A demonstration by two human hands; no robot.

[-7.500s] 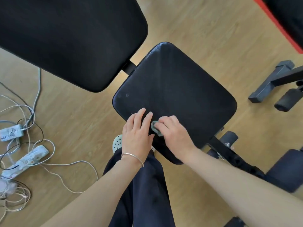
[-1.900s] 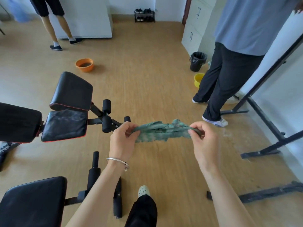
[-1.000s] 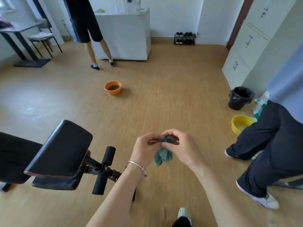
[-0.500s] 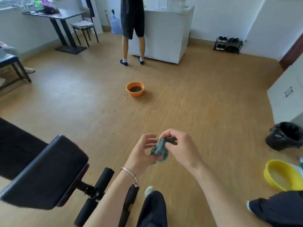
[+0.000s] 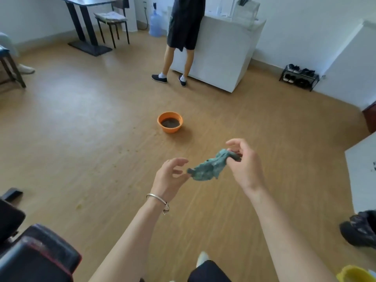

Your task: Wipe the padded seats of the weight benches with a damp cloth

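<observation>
A crumpled green cloth (image 5: 209,166) hangs in the air at the middle of the view. My right hand (image 5: 245,163) pinches its upper right end. My left hand (image 5: 169,179) is just left of the cloth, fingers spread, its fingertips close to the cloth's lower corner; I cannot tell whether they touch. The black padded seat of a weight bench (image 5: 38,259), edged in red, sits at the bottom left corner, well below and left of both hands.
An orange basin (image 5: 170,122) with dark water stands on the wooden floor ahead. A person stands at a white counter (image 5: 219,55) beyond it. A yellow basin (image 5: 355,274) and a black bin bag (image 5: 361,231) are at the lower right. A table and chair (image 5: 110,23) are far left.
The view has swung away from the benches toward the orange basin. My hands, bunched together on the cloth before, have parted; my left hand has opened and the cloth now hangs from my right.
</observation>
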